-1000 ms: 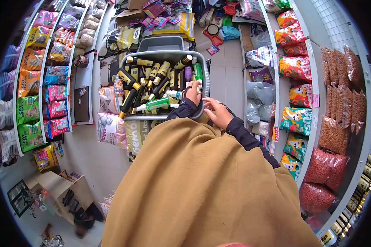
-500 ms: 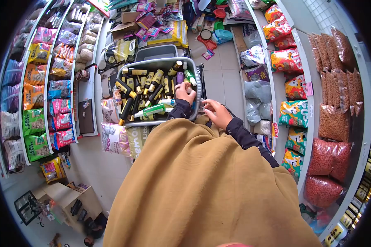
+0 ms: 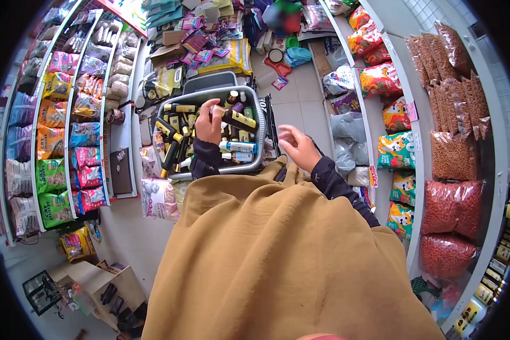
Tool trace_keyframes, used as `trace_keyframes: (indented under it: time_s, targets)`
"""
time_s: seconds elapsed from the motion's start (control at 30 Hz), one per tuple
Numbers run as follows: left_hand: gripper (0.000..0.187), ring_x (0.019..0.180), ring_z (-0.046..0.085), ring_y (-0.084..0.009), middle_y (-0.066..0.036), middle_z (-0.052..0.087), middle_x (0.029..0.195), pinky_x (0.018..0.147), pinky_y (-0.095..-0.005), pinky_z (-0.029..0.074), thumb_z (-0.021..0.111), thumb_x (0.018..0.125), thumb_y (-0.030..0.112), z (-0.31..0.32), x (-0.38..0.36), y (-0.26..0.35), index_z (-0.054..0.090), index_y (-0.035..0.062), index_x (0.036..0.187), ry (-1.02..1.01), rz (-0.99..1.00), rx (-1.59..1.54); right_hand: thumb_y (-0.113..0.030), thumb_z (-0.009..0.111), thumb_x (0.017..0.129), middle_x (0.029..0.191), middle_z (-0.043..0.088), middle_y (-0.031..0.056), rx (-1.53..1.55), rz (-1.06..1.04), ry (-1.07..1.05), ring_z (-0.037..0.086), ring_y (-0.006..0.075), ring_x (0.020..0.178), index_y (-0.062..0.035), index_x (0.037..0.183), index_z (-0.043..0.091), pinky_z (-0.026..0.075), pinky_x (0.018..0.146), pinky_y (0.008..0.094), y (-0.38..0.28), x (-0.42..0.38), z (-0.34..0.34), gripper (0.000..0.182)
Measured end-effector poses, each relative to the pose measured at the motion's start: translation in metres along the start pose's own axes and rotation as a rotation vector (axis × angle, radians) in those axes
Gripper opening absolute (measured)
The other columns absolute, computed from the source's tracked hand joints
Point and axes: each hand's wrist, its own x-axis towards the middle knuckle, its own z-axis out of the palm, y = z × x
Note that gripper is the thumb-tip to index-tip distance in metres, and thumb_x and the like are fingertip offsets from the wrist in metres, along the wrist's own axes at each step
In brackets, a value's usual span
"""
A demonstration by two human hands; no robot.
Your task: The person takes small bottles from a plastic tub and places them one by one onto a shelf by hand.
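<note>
Over the grey plastic bin, my left hand is closed, its fingers and thumb on one end of a black bottle with a yellow label. That bottle lies tilted above others in the bin. Several similar black-and-yellow bottles fill it, partly covered by my left hand and wrist. A light blue and white bottle rests near the bin's front right corner. My right hand hovers just right of the bin, fingers curved and apart, with nothing seen in it.
Shelves of bagged pet food rise on the left, and more bags line the right-hand shelves. Packets and a yellow bag are piled behind the bin. A red item lies on the tiled floor. A pink-white bag is front left.
My left hand has moved left from the bin's right corner and now has the black bottle in its fingers. The green-and-white bottle at the front no longer shows. My right hand shifted slightly.
</note>
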Motion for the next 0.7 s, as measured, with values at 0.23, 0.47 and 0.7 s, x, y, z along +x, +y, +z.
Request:
trace_keyframes:
  time_s: [0.23, 0.47, 0.7]
  targets:
    - [0.031, 0.082, 0.056, -0.0076, -0.003, 0.062, 0.095, 0.072, -0.0202, 0.044, 0.039, 0.099, 0.016, 0.003, 0.001, 0.111, 0.045, 0.0028, 0.127, -0.260, -0.162, -0.775, -0.028, 0.047, 0.098, 0.114, 0.060, 0.0129, 0.718, 0.152, -0.221, 0.061, 0.0182, 0.097, 0.0008, 0.132, 0.043, 0.048, 0.089, 0.0300, -0.071, -0.014, -0.019, 0.045]
    - [0.040, 0.095, 0.057, -0.0114, -0.008, 0.059, 0.104, 0.084, -0.0246, 0.045, 0.044, 0.099, 0.023, 0.044, 0.003, 0.181, 0.037, 0.0024, 0.133, -0.411, -0.087, -0.987, -0.029, 0.045, 0.099, 0.117, 0.058, 0.0147, 0.759, 0.029, -0.222, 0.061, 0.0200, 0.102, 0.0042, 0.132, 0.040, 0.049, 0.090, 0.0320, -0.112, -0.061, -0.058, 0.047]
    - [0.043, 0.094, 0.057, -0.0104, -0.006, 0.057, 0.109, 0.083, -0.0232, 0.045, 0.056, 0.094, 0.019, 0.102, -0.031, 0.234, 0.039, -0.0010, 0.130, -0.851, 0.009, -1.105, -0.029, 0.047, 0.098, 0.117, 0.058, 0.0141, 0.742, -0.132, 0.058, 0.060, 0.0216, 0.105, 0.0033, 0.132, 0.040, 0.049, 0.091, 0.0333, -0.134, -0.126, -0.103, 0.048]
